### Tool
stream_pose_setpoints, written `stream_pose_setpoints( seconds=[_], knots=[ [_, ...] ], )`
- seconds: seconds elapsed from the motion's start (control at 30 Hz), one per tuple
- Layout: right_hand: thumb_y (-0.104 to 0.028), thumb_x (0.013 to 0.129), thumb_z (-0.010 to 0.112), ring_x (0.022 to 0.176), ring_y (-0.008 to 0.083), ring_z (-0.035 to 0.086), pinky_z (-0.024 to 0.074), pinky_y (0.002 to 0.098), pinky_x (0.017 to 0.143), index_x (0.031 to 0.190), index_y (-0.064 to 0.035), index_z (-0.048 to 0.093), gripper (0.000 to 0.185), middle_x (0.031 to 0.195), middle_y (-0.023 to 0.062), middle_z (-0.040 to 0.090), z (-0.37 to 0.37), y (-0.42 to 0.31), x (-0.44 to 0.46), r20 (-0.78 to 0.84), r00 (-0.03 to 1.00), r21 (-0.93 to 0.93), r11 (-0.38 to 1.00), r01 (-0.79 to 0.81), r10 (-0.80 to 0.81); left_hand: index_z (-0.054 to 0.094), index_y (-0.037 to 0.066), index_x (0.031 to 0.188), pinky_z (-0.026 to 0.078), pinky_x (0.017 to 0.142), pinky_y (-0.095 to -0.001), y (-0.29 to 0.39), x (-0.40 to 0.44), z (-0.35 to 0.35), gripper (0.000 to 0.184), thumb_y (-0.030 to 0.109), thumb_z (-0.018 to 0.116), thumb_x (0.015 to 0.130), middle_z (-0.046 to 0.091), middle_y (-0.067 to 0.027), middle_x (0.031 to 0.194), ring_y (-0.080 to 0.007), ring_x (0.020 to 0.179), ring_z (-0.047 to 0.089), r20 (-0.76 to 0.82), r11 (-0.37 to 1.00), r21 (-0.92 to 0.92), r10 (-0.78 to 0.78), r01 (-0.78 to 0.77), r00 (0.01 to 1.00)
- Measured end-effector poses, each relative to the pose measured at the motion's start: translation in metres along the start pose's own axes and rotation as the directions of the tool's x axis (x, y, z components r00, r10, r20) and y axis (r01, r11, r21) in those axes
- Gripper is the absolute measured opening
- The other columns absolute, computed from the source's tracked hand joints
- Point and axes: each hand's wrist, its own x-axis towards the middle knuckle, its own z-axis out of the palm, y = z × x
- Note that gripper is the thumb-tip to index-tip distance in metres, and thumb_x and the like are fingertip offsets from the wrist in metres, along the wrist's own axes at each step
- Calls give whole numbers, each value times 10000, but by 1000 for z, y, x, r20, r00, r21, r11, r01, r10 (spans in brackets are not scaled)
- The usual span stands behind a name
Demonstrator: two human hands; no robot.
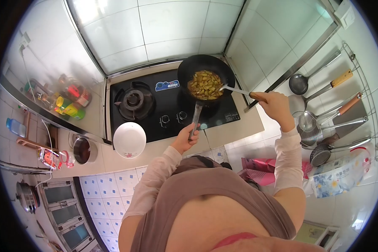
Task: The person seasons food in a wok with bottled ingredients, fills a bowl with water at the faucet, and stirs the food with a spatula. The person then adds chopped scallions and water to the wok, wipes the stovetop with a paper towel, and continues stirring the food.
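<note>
A black wok [184,75] stands over the right side of the black gas stove [155,128], with chopped yellow-green food [206,85] inside it. My left hand [186,137] is wrapped round the wok's handle [198,112], which points toward me. In my right hand [277,108] is the wooden handle of a metal spatula [238,90]. The spatula's tip touches the right edge of the food. A white bowl [129,140] sits on the counter at the stove's front left corner, to the left of my left hand.
The left burner [133,99] holds no pan. Bottles [70,108] stand behind the glass partition at the left, near a dark-filled pot [84,150]. Ladles and strainers [310,126] hang from a wall rack on the right, above a plastic bag [338,176].
</note>
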Motion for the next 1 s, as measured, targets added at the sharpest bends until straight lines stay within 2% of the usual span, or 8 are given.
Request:
stream_pose_setpoints(
  seconds=[0.07, 0.27, 0.37, 0.47, 0.6, 0.77, 0.87, 1.0],
  knots=[
    [-192, 814, 569, 714, 284, 650, 503, 412, 619, 1079, -314, 686, 314, 777, 73, 675, -3, -6, -3, 65, 998, -8, 1000, -7, 8, 477, 73, 1134, 248, 400, -205, -3, 0, 1, 276, 314, 458, 1001, 462, -12, 733, -68, 513, 376, 1, 1000, -8, 8, -8, 1000],
    [-220, 788, 621, 734, 291, 655, 518, 399, 643, 1079, -255, 703, 304, 826, 58, 699, 47, -13, 12, -26, 998, 135, 990, -50, 54, 480, 66, 1128, 256, 406, -207, -7, -1, 5, 268, 302, 460, 1002, 475, -8, 742, -66, 512, 380, -3, 999, 2, 54, -54, 999],
    [-245, 771, 627, 729, 296, 658, 524, 392, 659, 1057, -230, 714, 300, 829, 62, 703, 15, -12, 8, 28, 993, 215, 970, -115, 112, 483, 65, 1123, 260, 407, -208, -8, -2, 6, 263, 297, 462, 1002, 478, -6, 745, -65, 514, 382, -7, 997, 11, 70, -70, 998],
    [-281, 756, 632, 735, 291, 663, 526, 383, 670, 1040, -222, 721, 303, 833, 64, 705, -12, -17, 6, 164, 982, 138, 983, -118, 95, 484, 66, 1119, 262, 408, -209, -11, 0, 4, 258, 296, 461, 1002, 480, -7, 747, -65, 518, 384, 9, 997, 1, 71, -71, 997],
    [-325, 790, 608, 703, 263, 657, 511, 370, 642, 1013, -229, 721, 269, 752, 51, 687, 28, -21, 17, 170, 982, 192, 974, -121, 89, 486, 67, 1115, 266, 415, -208, -12, 0, 4, 254, 294, 465, 1001, 483, -7, 750, -66, 521, 386, 10, 997, 4, 75, -75, 997],
    [-354, 816, 611, 656, 234, 648, 499, 345, 633, 1042, -193, 717, 297, 753, 75, 681, 64, -16, 35, 121, 980, 453, 870, -195, 157, 490, 64, 1125, 280, 429, -207, -9, -1, 5, 265, 297, 472, 1000, 490, -6, 767, -68, 538, 393, -12, 998, 19, 55, -55, 998],
    [-326, 814, 631, 619, 175, 626, 483, 311, 607, 1073, -151, 712, 323, 738, 58, 674, 55, -11, 37, 319, 931, 568, 752, -336, 175, 493, 62, 1147, 285, 437, -202, -11, -1, 3, 287, 308, 467, 1003, 498, -5, 785, -65, 550, 396, -4, 998, 29, 61, -61, 998],
    [-274, 818, 649, 607, 109, 586, 468, 262, 587, 1085, -62, 702, 344, 722, 13, 652, 63, -9, 41, 432, 885, 674, 589, -446, 176, 500, 57, 1123, 292, 434, -207, -11, -2, 5, 274, 299, 483, 996, 502, -9, 791, -69, 552, 403, -4, 997, 19, 73, -73, 997]
  ],
)
